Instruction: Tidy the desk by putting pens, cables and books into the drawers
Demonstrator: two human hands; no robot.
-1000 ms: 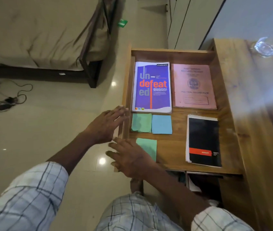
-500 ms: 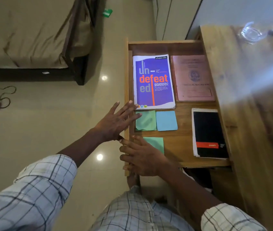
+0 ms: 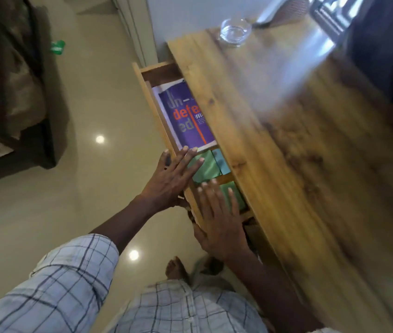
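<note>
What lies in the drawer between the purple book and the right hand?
Head view: a green pad and a blue pad, side by side; the left hand overlaps the green one.

left hand (image 3: 171, 179), right hand (image 3: 219, 222) flat on drawer (image 3: 142, 75) front edge; purple book (image 3: 185, 116), sticky notes (image 3: 206, 168) inside, half under desk (image 3: 286, 140).

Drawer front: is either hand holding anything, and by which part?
Nothing is held. The left hand and right hand lie flat, fingers straight, over the front panel of the drawer, gripping no part of it.
</note>
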